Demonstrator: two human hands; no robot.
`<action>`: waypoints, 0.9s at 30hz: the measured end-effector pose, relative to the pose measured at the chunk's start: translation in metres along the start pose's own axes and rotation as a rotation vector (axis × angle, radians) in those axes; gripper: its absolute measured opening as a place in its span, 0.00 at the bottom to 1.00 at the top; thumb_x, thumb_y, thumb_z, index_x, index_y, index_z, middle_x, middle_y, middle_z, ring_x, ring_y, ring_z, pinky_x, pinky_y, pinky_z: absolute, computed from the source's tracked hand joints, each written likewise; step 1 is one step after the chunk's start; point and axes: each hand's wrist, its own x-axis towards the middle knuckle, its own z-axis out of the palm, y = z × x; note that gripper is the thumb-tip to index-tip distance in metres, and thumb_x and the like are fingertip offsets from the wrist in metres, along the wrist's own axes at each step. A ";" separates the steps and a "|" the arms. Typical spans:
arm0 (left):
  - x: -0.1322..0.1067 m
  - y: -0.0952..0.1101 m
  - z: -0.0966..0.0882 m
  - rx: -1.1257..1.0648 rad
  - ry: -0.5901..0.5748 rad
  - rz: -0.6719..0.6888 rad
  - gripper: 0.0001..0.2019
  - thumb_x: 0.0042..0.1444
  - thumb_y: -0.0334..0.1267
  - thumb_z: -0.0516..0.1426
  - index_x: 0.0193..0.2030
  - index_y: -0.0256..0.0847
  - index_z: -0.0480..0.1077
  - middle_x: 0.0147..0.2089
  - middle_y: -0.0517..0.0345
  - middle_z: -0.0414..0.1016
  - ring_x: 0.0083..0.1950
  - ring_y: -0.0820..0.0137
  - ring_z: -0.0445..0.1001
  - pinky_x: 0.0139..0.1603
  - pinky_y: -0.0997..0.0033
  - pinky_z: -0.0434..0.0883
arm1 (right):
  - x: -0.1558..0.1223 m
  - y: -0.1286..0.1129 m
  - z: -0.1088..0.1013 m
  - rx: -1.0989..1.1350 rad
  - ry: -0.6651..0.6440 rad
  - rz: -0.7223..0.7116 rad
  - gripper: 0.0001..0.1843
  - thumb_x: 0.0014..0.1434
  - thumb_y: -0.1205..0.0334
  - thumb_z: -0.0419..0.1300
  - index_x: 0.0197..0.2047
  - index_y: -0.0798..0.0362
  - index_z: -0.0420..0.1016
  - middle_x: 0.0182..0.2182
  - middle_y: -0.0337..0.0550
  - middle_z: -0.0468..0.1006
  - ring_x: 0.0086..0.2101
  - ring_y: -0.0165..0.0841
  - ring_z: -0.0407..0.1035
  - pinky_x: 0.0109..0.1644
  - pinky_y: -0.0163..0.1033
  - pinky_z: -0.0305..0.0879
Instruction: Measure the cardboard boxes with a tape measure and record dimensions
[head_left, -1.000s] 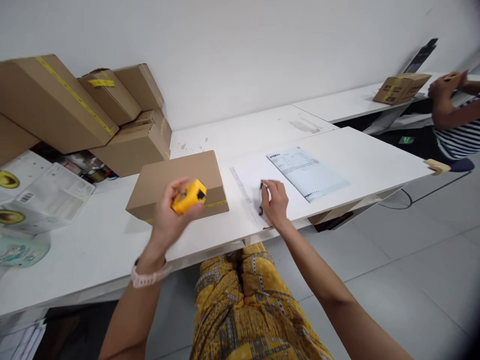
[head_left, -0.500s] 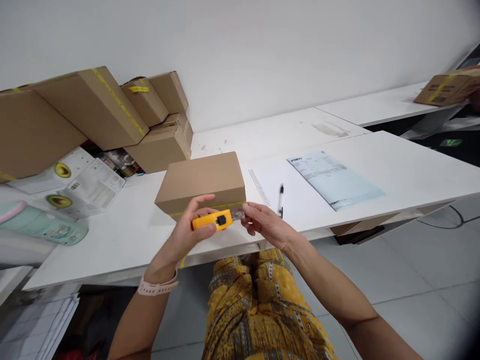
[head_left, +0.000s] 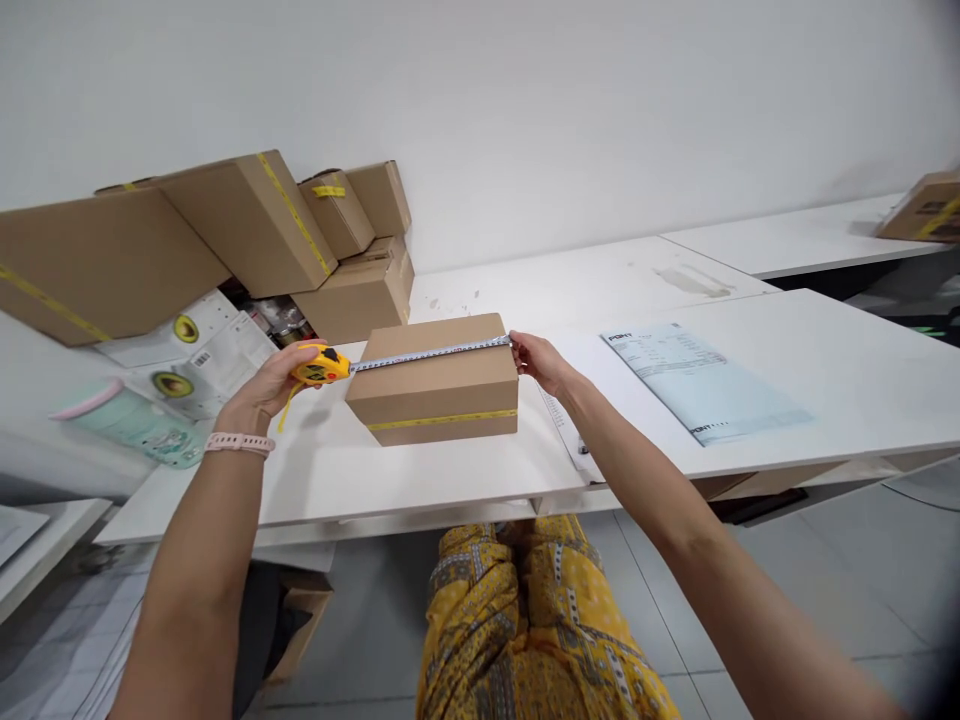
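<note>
A closed cardboard box (head_left: 435, 385) with a yellow tape band stands on the white table (head_left: 420, 470) in front of me. My left hand (head_left: 266, 385) is closed around a yellow tape measure (head_left: 321, 366) at the box's left end. The metal tape blade (head_left: 427, 355) runs across the top of the box to its right end. There my right hand (head_left: 536, 358) pinches the blade's tip at the box's right edge.
Several cardboard boxes (head_left: 247, 230) are stacked at the back left, above white printed packages (head_left: 199, 350) and a pale green container (head_left: 124, 425). A blue-white paper form (head_left: 697, 385) lies to the right. Another box (head_left: 926, 205) sits on the far right table.
My hands moved apart and up from the box's front, drawing the tape out across its top. My view shifted, so the box now sits more central.
</note>
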 end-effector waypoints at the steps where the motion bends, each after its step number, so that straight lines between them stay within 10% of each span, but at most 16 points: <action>1: 0.003 -0.002 -0.001 -0.001 -0.015 0.001 0.25 0.43 0.49 0.69 0.48 0.40 0.76 0.43 0.51 0.82 0.40 0.63 0.79 0.28 0.73 0.73 | 0.001 0.002 0.003 -0.030 0.018 -0.007 0.19 0.55 0.45 0.63 0.26 0.50 0.63 0.24 0.34 0.63 0.25 0.28 0.56 0.29 0.36 0.55; 15: 0.023 -0.003 0.006 -0.022 -0.192 -0.008 0.25 0.50 0.52 0.66 0.50 0.38 0.79 0.47 0.46 0.83 0.39 0.63 0.78 0.29 0.72 0.72 | 0.009 0.007 0.024 -0.205 0.144 -0.170 0.27 0.58 0.54 0.55 0.60 0.44 0.72 0.66 0.43 0.68 0.59 0.45 0.66 0.56 0.49 0.68; 27: 0.032 0.002 -0.006 0.048 -0.222 -0.063 0.27 0.47 0.54 0.66 0.51 0.39 0.79 0.44 0.46 0.83 0.39 0.60 0.78 0.31 0.69 0.72 | 0.008 0.009 0.021 -0.227 0.170 -0.127 0.24 0.57 0.54 0.56 0.56 0.43 0.77 0.62 0.40 0.73 0.55 0.44 0.68 0.54 0.48 0.69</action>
